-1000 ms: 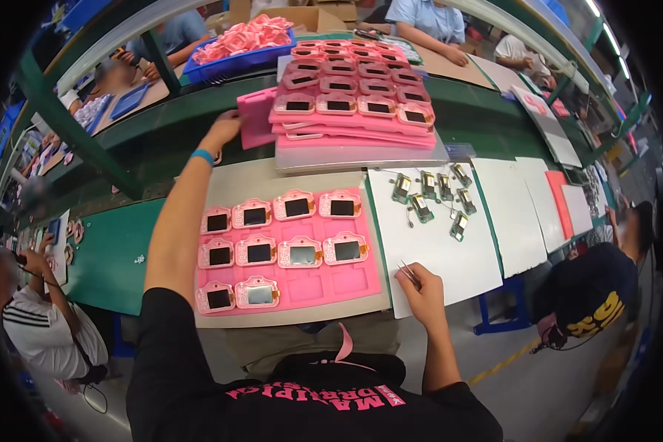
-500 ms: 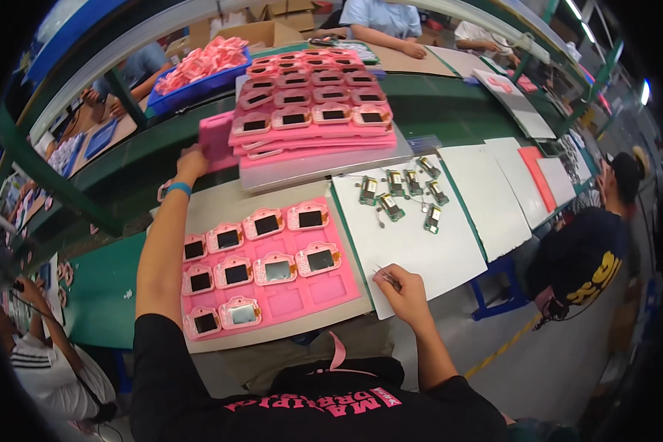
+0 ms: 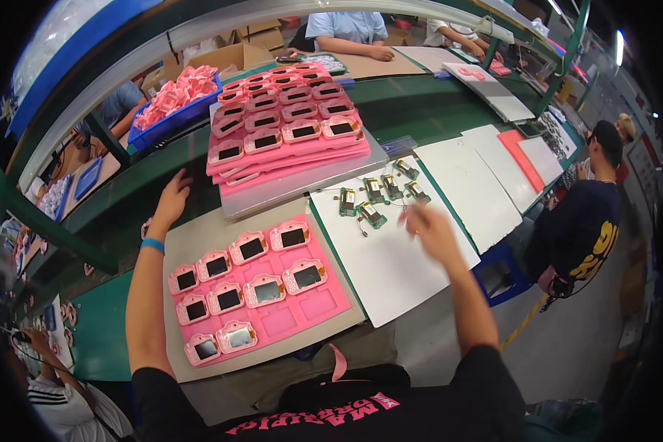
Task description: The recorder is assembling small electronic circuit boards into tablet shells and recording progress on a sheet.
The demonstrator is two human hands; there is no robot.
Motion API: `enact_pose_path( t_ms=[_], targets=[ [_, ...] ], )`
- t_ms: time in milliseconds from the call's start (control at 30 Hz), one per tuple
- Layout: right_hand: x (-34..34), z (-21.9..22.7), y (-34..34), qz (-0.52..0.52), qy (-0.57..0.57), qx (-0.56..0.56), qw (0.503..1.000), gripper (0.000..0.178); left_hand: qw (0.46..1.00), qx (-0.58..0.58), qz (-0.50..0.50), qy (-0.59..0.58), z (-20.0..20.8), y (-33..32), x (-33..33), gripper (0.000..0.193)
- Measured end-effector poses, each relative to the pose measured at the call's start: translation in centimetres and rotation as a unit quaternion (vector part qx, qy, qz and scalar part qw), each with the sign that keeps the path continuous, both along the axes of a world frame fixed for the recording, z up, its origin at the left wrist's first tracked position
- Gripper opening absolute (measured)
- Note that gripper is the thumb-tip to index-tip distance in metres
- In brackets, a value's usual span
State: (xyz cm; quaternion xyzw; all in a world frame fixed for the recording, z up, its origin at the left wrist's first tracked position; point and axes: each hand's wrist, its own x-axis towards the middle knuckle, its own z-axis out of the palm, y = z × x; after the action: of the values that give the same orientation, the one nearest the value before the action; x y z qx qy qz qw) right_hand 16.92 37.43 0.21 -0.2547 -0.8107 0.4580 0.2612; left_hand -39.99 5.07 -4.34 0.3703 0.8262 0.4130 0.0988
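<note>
My left hand (image 3: 174, 197) is held with its fingers apart and nothing in it, beside the left edge of the stack of pink trays (image 3: 287, 156). My right hand (image 3: 429, 230) is blurred by motion over the white board (image 3: 390, 283), at the near side of several small green circuit boards with batteries and wires (image 3: 372, 214). Its fingers are smeared, so what they hold does not show. In front of me lies a pink tray (image 3: 313, 298) of pink device shells with dark screens (image 3: 225, 297); two of its slots hold no shell.
Behind the stack is a blue bin (image 3: 171, 121) heaped with pink parts. More white boards (image 3: 468, 177) and a red strip (image 3: 521, 160) lie to the right. A green frame post (image 3: 48, 202) stands at the left. Co-workers sit across the bench and at both sides.
The flat pink panel my left hand held is out of sight, and that hand has opened. My right hand, which held tweezers, has moved away from me toward the circuit boards. The view has shifted.
</note>
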Motion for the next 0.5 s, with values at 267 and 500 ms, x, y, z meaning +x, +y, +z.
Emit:
enact_pose_path(
  t_ms=[267,500],
  targets=[
    [-24.3,-4.0,30.2,-0.139,-0.227,0.26,0.928,0.052,0.993,0.043,-0.096,-0.045,7.7,-5.2,14.4,0.058],
    [-34.8,-5.5,33.7,0.011,-0.276,0.169,0.946,0.051,0.993,0.016,0.105,-0.059,10.2,-17.3,26.4,0.045]
  ],
)
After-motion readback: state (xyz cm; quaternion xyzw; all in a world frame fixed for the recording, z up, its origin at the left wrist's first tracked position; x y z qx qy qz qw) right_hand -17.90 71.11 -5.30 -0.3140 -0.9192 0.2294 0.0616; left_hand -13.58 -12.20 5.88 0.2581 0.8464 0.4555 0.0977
